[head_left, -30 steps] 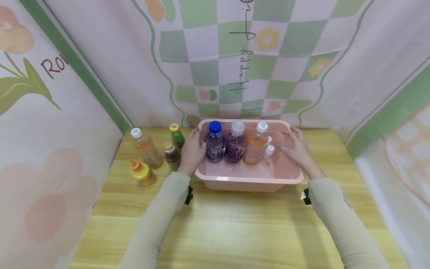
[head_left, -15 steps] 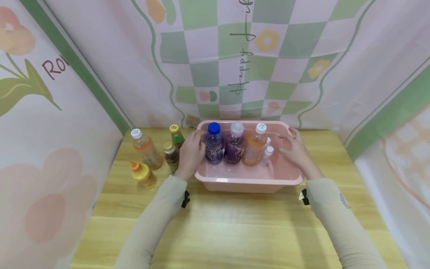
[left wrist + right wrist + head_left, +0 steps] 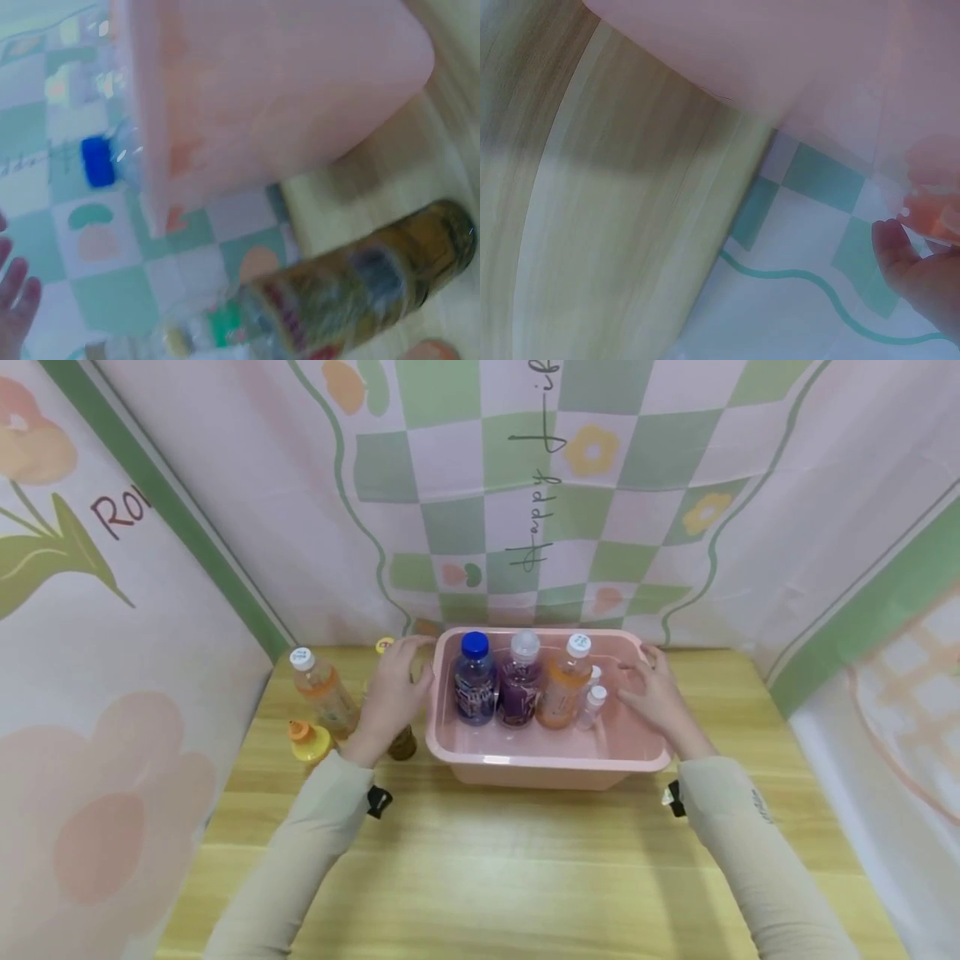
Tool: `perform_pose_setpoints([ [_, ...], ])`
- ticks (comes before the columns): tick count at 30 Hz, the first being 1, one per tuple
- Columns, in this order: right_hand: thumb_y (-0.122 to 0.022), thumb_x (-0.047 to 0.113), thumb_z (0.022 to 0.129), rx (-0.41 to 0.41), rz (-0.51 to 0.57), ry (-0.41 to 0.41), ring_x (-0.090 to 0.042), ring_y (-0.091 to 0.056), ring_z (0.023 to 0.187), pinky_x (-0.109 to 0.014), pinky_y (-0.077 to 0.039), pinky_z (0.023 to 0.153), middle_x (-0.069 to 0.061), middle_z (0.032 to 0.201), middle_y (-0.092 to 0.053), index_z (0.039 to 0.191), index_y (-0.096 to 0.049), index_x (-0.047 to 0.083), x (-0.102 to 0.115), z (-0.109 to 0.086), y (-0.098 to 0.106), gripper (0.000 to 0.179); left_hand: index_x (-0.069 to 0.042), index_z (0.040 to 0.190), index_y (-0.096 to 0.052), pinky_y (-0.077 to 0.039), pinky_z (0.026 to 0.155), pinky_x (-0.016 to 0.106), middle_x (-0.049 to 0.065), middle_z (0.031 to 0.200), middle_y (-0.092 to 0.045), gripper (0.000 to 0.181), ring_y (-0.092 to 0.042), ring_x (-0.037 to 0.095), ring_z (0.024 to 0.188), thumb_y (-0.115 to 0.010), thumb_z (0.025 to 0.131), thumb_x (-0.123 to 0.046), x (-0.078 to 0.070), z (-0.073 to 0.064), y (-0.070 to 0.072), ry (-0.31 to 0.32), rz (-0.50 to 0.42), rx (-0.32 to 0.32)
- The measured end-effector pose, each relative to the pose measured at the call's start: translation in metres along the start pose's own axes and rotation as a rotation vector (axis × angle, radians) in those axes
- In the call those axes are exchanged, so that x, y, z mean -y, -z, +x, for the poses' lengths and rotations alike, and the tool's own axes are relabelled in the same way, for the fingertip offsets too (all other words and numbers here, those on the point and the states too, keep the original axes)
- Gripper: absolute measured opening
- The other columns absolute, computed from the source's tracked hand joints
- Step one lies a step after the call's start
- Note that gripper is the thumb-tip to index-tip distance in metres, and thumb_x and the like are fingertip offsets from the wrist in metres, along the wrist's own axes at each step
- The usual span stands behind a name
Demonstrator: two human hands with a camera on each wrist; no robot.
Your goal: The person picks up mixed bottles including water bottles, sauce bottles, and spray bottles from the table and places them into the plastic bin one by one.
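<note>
My right hand point(image 3: 663, 702) grips the right rim of a pink plastic tub point(image 3: 547, 762), thumb on the inner side. Past the tub's left rim, my left hand point(image 3: 393, 693) is over a brown-filled glass bottle point(image 3: 402, 746), fingers spread and loosely bent, holding nothing. This bottle point(image 3: 360, 285) shows a patterned label in the left wrist view. Inside the tub stand a blue-capped bottle point(image 3: 476, 689), a purple drink bottle point(image 3: 519, 693), an orange drink bottle point(image 3: 562, 697) and two small white-capped bottles point(image 3: 591, 706).
Left of the tub are a white-capped orange drink bottle point(image 3: 330, 700), a yellow squeeze bottle point(image 3: 309, 742) and a yellow-capped bottle point(image 3: 385, 644), mostly hidden by my left hand. A patterned curtain point(image 3: 450, 460) hangs behind the wooden table point(image 3: 510, 877).
My left hand has left the tub's left rim and shifted leftward over the glass bottles. The right hand stays at the right rim; the tub and its bottles look nearly unmoved.
</note>
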State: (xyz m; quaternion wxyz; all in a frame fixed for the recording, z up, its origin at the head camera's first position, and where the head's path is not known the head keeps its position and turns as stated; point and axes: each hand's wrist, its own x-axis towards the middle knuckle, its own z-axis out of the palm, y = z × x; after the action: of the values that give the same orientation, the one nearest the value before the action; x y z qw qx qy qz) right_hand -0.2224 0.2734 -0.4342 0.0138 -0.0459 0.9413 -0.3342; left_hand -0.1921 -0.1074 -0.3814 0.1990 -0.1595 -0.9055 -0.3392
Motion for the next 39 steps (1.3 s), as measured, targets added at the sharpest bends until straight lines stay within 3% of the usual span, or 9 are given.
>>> perform_pose_setpoints([
  [4,-0.062,0.008,0.086,-0.001,0.005,-0.001,-0.060,-0.011,0.137,-0.077,-0.017,0.106,-0.032,0.155,-0.004,0.130,-0.047,-0.008,0.000,0.000,0.000,0.049,-0.005,0.126,-0.058,-0.048,0.101,0.045,0.016,0.121,-0.062,0.037,-0.056,0.031,0.112,-0.054,0.090,-0.003,0.007,0.002,0.021,0.070,-0.046,0.131],
  [8,-0.062,0.008,0.086,-0.001,0.005,0.002,-0.060,-0.011,0.137,-0.077,-0.017,0.105,-0.032,0.155,-0.004,0.129,-0.047,-0.008,-0.001,0.000,0.000,0.048,-0.006,0.130,-0.054,-0.051,0.096,0.047,0.017,0.127,-0.058,0.039,-0.054,0.034,0.116,-0.054,0.092,-0.007,0.016,0.001,0.037,0.153,-0.047,0.208],
  [15,-0.061,0.008,0.086,-0.001,-0.005,0.006,-0.059,-0.011,0.138,-0.077,-0.017,0.106,-0.031,0.155,-0.003,0.129,-0.048,-0.007,-0.003,0.001,0.000,0.048,-0.002,0.131,-0.052,-0.043,0.107,0.049,0.017,0.133,-0.055,0.040,-0.050,0.034,0.124,-0.057,0.093,-0.013,0.038,-0.008,0.053,0.229,-0.031,0.175],
  [18,-0.061,0.008,0.087,-0.002,-0.006,0.006,-0.060,-0.011,0.138,-0.077,-0.017,0.106,-0.031,0.155,-0.003,0.130,-0.048,-0.007,-0.003,0.001,0.000,0.047,0.000,0.131,-0.051,-0.042,0.107,0.050,0.019,0.133,-0.055,0.042,-0.050,0.035,0.124,-0.059,0.093,-0.015,0.046,-0.012,0.054,0.235,-0.039,0.182],
  [29,-0.061,0.007,0.086,-0.012,-0.004,0.010,-0.059,-0.013,0.138,-0.074,-0.017,0.108,-0.031,0.155,-0.005,0.128,-0.049,-0.008,-0.003,0.001,-0.002,0.046,-0.002,0.144,-0.036,-0.036,0.111,0.057,0.022,0.144,-0.043,0.069,-0.042,0.038,0.132,-0.067,0.087,-0.027,0.061,-0.023,0.047,0.319,-0.050,0.360],
  [39,-0.060,0.006,0.086,-0.013,0.007,-0.003,-0.059,-0.013,0.138,-0.074,-0.018,0.108,-0.031,0.156,-0.005,0.128,-0.049,-0.008,-0.003,0.001,-0.001,0.046,-0.002,0.137,-0.044,-0.038,0.110,0.054,0.020,0.139,-0.048,0.060,-0.046,0.036,0.129,-0.070,0.084,-0.015,0.069,-0.027,0.037,0.327,-0.111,0.314],
])
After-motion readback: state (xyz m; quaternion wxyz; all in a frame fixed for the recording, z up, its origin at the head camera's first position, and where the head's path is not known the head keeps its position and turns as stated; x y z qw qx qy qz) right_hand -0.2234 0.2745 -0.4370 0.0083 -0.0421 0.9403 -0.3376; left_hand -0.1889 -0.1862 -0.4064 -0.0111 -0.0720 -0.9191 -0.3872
